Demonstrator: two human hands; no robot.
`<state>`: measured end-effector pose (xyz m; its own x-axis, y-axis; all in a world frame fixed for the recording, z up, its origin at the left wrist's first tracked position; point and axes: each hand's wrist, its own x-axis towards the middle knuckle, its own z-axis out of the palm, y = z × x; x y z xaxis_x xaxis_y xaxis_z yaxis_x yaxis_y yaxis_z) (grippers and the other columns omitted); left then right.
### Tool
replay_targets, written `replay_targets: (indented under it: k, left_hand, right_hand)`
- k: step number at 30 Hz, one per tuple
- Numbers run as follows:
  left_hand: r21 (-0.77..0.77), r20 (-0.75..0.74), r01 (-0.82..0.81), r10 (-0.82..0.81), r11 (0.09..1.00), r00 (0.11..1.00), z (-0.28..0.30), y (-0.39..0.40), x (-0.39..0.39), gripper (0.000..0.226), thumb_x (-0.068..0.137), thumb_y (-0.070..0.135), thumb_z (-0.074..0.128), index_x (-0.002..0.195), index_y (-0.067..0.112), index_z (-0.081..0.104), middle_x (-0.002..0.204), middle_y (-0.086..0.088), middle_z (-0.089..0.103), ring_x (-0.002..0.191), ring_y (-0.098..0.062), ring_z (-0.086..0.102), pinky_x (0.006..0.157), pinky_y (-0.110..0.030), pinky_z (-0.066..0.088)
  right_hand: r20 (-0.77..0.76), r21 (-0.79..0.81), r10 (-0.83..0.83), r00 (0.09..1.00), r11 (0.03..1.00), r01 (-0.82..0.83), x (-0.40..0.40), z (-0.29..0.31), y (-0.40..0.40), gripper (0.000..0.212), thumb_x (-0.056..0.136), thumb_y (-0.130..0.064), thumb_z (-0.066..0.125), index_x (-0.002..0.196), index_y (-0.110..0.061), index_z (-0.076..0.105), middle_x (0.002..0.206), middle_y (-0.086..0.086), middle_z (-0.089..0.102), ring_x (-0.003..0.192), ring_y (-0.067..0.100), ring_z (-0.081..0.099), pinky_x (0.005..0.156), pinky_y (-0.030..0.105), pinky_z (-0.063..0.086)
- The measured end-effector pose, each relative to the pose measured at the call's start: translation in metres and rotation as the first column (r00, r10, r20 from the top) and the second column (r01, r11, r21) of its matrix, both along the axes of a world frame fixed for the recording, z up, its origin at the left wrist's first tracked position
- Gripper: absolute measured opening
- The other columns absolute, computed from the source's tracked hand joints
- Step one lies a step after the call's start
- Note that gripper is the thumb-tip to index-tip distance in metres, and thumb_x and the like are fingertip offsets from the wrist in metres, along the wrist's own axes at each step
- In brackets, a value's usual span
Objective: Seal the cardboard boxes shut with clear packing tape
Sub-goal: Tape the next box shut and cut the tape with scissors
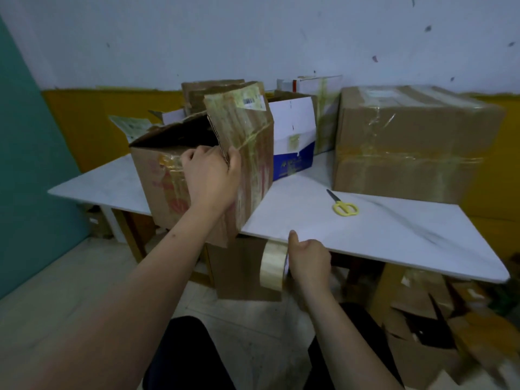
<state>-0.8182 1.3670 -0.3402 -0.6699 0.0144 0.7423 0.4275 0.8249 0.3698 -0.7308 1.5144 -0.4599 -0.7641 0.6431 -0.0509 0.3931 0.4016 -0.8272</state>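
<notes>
Head view shows the right hand (308,263) nearest, just below the front edge of the white table (394,237), fingers curled round the tape roll (274,266). Up and to the left of the roll, the left hand (211,175) pinches a standing flap of the open box (168,187) at that table's near left corner. I think the flap must fold down first, then the tape goes up and left. Yellow scissors (344,206) lie farther back on the table
</notes>
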Motion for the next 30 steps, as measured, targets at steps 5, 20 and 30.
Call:
replay_targets:
  k: [5, 20, 30]
  left_hand:
    - [-0.036, 0.003, 0.009, -0.009, 0.999, 1.000, -0.004, 0.004, -0.001, 0.042, 0.105, 0.034, 0.039, 0.069, 0.016, 0.052, 0.071, 0.005, 0.045, 0.090, -0.029, 0.058, 0.101, -0.041, 0.030]
    - [-0.190, 0.169, 0.087, -0.055, 0.978, 0.984, 0.005, -0.010, 0.004, 0.061, 0.100, 0.057, 0.038, 0.145, 0.016, 0.045, 0.102, -0.001, 0.061, 0.109, -0.025, 0.056, 0.107, -0.040, 0.025]
    - [-0.391, 0.351, 0.372, -0.237, 0.842, 0.906, 0.032, -0.026, 0.016, 0.083, 0.093, 0.065, 0.052, 0.160, 0.042, 0.009, 0.141, 0.001, 0.060, 0.123, -0.023, 0.057, 0.107, -0.042, 0.039]
  right_hand:
    - [-0.243, -0.513, -0.123, 0.962, 0.858, -0.020, -0.008, -0.026, -0.023, 0.055, 0.091, -0.037, 0.069, 0.136, -0.008, 0.054, 0.135, 0.003, 0.060, 0.126, 0.024, 0.054, 0.088, 0.015, 0.035]
    - [-0.201, -0.635, 0.002, 0.980, 0.762, -0.132, -0.009, -0.011, -0.035, 0.009, 0.084, -0.019, 0.070, 0.076, -0.019, 0.065, 0.084, -0.001, 0.067, 0.076, 0.014, 0.063, 0.075, 0.029, 0.055]
    - [-0.499, -0.383, 0.162, 0.851, 0.840, -0.384, 0.067, 0.100, 0.012, 0.015, 0.093, -0.028, 0.066, 0.094, -0.033, 0.080, 0.097, -0.012, 0.075, 0.096, 0.012, 0.069, 0.088, 0.031, 0.055]
